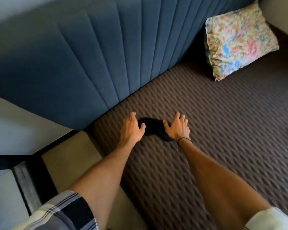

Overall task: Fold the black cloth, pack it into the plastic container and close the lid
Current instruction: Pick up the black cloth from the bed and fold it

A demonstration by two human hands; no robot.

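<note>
Sleeves: plaid cuff, white with dark stripes, near left on the left forearm; pale cuff near right on the right forearm.
Bed frame: flat tan ledge at left, beside the mattress edge, with a dark gap further left.
Headboard: blue upholstered panel, padded in vertical channels, running along the far left side of the bed.
Left hand: palm down, fingers spread and loosely curved, thumb resting on the left end of the black cloth; not closed around anything.
Black cloth: small, soft, matte, bunched into a narrow curved strip, lying on the mattress between the two hands, near the headboard.
Right hand: palm down, fingers splayed, thumb and heel pressing on the cloth's right end; open, no pinch visible.
Wristband: thin black cord around the right wrist.
Mattress cover: brown fabric with a raised wavy ribbed texture.
Pillow: squarish floral cushion, pink, blue and cream, at far right against the headboard.
</note>
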